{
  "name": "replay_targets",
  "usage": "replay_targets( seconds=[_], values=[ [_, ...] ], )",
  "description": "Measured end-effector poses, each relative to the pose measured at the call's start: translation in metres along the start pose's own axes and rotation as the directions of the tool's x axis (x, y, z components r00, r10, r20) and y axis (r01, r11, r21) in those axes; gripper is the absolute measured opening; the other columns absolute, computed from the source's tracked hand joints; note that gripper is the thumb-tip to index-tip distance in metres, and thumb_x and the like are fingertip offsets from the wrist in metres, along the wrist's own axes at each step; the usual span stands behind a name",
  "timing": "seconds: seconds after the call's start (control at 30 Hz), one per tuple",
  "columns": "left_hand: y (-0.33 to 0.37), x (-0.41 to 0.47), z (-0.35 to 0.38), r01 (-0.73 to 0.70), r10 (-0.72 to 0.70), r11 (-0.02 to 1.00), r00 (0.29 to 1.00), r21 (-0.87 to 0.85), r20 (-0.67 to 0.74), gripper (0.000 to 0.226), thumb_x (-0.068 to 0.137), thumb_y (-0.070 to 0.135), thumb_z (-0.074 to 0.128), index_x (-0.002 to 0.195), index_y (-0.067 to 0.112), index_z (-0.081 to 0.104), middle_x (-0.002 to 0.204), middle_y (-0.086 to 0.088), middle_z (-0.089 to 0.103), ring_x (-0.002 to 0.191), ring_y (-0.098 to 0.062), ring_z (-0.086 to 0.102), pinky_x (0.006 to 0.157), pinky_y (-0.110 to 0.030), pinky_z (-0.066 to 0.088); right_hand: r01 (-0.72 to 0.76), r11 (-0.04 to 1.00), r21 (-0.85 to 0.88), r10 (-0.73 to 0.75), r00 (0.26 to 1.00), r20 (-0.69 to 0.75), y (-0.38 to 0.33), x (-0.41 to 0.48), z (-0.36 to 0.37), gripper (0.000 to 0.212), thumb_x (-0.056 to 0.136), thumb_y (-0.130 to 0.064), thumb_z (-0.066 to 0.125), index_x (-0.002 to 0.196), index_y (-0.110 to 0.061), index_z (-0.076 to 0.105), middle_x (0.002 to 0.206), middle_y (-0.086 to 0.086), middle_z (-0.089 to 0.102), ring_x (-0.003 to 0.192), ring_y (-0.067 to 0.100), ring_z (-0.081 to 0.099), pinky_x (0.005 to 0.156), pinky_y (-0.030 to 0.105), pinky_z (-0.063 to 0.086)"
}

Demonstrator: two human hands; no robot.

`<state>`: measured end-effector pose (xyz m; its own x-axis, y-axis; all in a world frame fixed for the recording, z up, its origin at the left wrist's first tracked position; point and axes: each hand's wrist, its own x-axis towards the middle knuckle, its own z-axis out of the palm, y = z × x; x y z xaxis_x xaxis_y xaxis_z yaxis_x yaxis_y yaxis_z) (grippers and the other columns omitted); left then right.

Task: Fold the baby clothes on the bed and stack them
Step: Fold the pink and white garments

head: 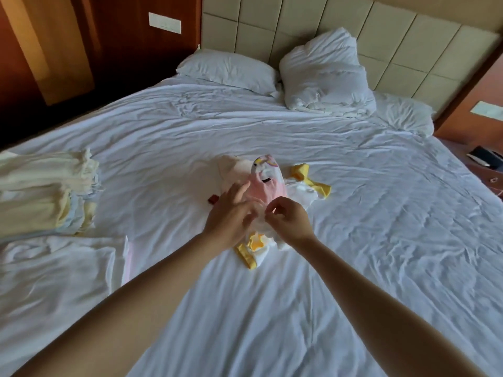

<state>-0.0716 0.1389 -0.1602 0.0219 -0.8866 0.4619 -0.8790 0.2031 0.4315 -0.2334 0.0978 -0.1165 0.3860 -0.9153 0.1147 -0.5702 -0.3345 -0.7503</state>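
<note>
Baby clothes (268, 186) (loose heap): right hand (288, 217) grip pinches white cloth, left hand (231, 216) fingers spread

**Daylight over a rumpled hotel-style bed**

A wide bed (353, 213) fills the room, white sheet creased all over. Behind it, a beige padded headboard (381, 39) in square panels. Three white pillows (228, 69) sit at the head. Dark reddish wood wall (114, 50) on the left carries a pale switch plate (164, 22); a nightstand (487, 170) stands at right.

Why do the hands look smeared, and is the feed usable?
Head view: motion blur on left hand and right hand; white garment overexposed, detail lost; wide-angle bends headboard; folded stack soft at the edge.
</note>
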Motion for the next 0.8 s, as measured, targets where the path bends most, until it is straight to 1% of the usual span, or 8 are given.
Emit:
replay_targets(
  seconds=[0.1, 0.17, 0.27, 0.37, 0.43, 0.57, 0.7, 0.8],
  values=[
    [0.037, -0.032, 0.0, -0.063, 0.053, 0.996, 0.988, 0.069, 0.147, 0.02, 0.096, 0.014, 0.053, 0.109, 0.018, 0.067, 0.133, -0.003, 0.055, 0.138, -0.027, 0.033, 0.1, -0.035, 0.033, -0.067, 0.997, 0.026, 0.068, 0.998, -0.013, 0.011, -0.046, -0.027, 0.01, 0.072, -0.018, 0.064, 0.067, -0.026, 0.061, 0.057, -0.006, 0.058, 0.055, 0.012, 0.059, 0.056, 0.027, 0.046],
    [0.058, -0.055, 0.003, 0.011, -0.014, 1.0, 0.975, 0.014, 0.22, 0.023, 0.096, 0.014, 0.05, 0.116, 0.02, 0.06, 0.131, 0.003, 0.054, 0.137, -0.026, 0.034, 0.099, -0.032, 0.033, -0.125, 0.991, 0.056, 0.124, 0.992, 0.009, 0.023, -0.075, -0.043, 0.014, 0.076, -0.01, 0.066, 0.071, -0.023, 0.064, 0.056, -0.007, 0.057, 0.051, 0.012, 0.055, 0.056, 0.028, 0.045],
    [0.084, -0.08, 0.009, 0.054, -0.045, 0.998, 0.975, -0.037, 0.216, 0.05, 0.091, 0.016, 0.059, 0.137, 0.029, 0.043, 0.145, 0.006, 0.041, 0.136, -0.023, 0.037, 0.095, -0.037, 0.046, -0.259, 0.962, 0.086, 0.246, 0.959, 0.139, 0.041, -0.117, -0.061, 0.013, 0.081, -0.011, 0.07, 0.092, -0.018, 0.067, 0.072, 0.005, 0.067, 0.059, 0.012, 0.059, 0.058, 0.025, 0.047],
    [0.115, -0.088, 0.019, 0.0, -0.007, 1.0, 0.948, 0.022, 0.319, 0.07, 0.09, 0.018, 0.062, 0.151, 0.024, 0.028, 0.162, 0.002, 0.014, 0.145, -0.024, 0.024, 0.104, -0.039, 0.041, -0.327, 0.944, -0.051, 0.328, 0.907, 0.265, 0.059, -0.15, -0.079, 0.027, 0.081, -0.022, 0.074, 0.108, -0.02, 0.069, 0.093, 0.004, 0.069, 0.07, 0.006, 0.062, 0.059, 0.009, 0.046],
    [0.142, -0.093, 0.025, -0.052, 0.002, 0.992, 0.919, 0.117, 0.395, 0.061, 0.093, 0.021, 0.056, 0.15, 0.026, 0.034, 0.164, -0.001, 0.007, 0.146, -0.026, 0.02, 0.11, -0.037, 0.033, -0.3, 0.94, -0.165, 0.339, 0.883, 0.324, 0.07, -0.17, -0.095, 0.028, 0.081, -0.026, 0.075, 0.108, -0.022, 0.073, 0.096, -0.002, 0.069, 0.071, -0.001, 0.059, 0.057, 0.002, 0.042],
    [0.18, -0.106, 0.047, -0.119, -0.054, 0.957, 0.821, 0.263, 0.568, 0.032, 0.093, 0.027, 0.053, 0.126, 0.028, 0.055, 0.159, -0.001, 0.021, 0.148, -0.023, 0.013, 0.116, -0.033, 0.016, -0.283, 0.887, -0.364, 0.426, 0.804, 0.415, 0.088, -0.209, -0.133, 0.025, 0.08, -0.031, 0.07, 0.104, -0.027, 0.076, 0.096, -0.005, 0.071, 0.082, 0.004, 0.062, 0.071, 0.016, 0.046],
    [0.207, -0.125, 0.069, -0.111, 0.005, 0.987, 0.752, 0.12, 0.659, 0.007, 0.089, 0.025, 0.053, 0.096, 0.025, 0.051, 0.118, -0.003, 0.058, 0.117, -0.03, 0.051, 0.089, -0.037, 0.043, -0.246, 0.825, -0.509, 0.489, 0.761, 0.425, 0.11, -0.236, -0.163, 0.027, 0.079, -0.03, 0.072, 0.105, -0.024, 0.076, 0.095, -0.004, 0.073, 0.084, 0.007, 0.064, 0.077, 0.022, 0.05],
    [0.223, -0.138, 0.076, -0.098, 0.044, 0.994, 0.781, 0.052, 0.623, 0.009, 0.096, 0.028, 0.045, 0.101, 0.022, 0.05, 0.108, -0.005, 0.06, 0.101, -0.031, 0.057, 0.07, -0.036, 0.04, -0.196, 0.79, -0.581, 0.474, 0.796, 0.376, 0.129, -0.247, -0.17, 0.02, 0.077, -0.026, 0.07, 0.096, -0.024, 0.078, 0.076, -0.008, 0.068, 0.07, 0.007, 0.061, 0.062, 0.019, 0.046]
  ],
)
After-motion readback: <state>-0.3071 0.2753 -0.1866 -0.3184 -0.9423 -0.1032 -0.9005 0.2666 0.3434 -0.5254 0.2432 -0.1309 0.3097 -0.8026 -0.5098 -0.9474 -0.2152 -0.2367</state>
